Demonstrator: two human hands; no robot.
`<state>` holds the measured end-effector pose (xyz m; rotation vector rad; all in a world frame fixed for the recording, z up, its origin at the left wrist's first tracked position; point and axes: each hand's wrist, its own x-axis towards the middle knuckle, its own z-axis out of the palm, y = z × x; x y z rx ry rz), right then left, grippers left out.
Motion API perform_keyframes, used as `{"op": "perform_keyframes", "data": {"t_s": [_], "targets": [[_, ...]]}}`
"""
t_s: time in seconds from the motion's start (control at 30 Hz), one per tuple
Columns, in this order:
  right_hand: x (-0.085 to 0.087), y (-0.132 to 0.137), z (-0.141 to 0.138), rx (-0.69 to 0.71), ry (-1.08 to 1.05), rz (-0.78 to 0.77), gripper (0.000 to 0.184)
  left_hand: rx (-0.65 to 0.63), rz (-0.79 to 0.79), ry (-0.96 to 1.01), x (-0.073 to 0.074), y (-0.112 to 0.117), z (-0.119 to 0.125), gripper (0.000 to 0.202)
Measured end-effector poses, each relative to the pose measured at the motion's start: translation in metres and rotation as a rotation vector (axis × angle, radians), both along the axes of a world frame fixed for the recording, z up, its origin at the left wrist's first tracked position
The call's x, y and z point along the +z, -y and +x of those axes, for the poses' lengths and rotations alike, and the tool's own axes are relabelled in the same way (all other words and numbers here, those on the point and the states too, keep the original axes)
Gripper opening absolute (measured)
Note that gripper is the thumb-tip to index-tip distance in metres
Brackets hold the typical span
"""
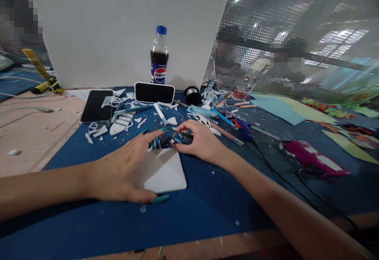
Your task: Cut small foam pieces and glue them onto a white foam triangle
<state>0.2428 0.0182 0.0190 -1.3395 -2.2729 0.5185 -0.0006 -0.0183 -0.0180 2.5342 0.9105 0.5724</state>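
Observation:
A white rounded-corner board (166, 171) lies flat on the blue mat in front of me. My left hand (121, 169) spreads over its left side, thumb along the near edge and fingertips at the far edge; the fingers are apart, with green-painted nails. At the board's far edge my right hand (197, 139) pinches a slim dark piece (185, 135), too small to name. Close to its fingertips, small dark-and-blue patterned pieces (155, 143) show at the board's far end, partly covered by both hands.
Behind the hands lie white scraps (121, 124), a phone (97, 106), a propped phone (154, 93), a cola bottle (160, 57) and a wire spool (192, 95). To the right are a blue glue gun (243, 128), a magenta device (315, 157) with a cord, and coloured paper (278, 108).

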Motion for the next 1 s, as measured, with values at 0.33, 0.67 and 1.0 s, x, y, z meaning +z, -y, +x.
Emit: {"op": "perform_keyframes", "data": {"t_s": [0.33,0.67,1.0], "targets": [[0.004,0.002,0.000,-0.006,0.048,-0.006,0.024,0.004,0.005,0.006,0.005,0.003,0.003,0.105],[0.006,0.005,0.002,-0.038,0.083,-0.044,0.029,0.007,0.010,-0.070,0.009,0.002,0.004,0.104],[0.012,0.002,0.004,-0.067,0.046,-0.078,0.023,-0.012,-0.035,-0.096,0.013,0.002,0.004,0.105]]}}
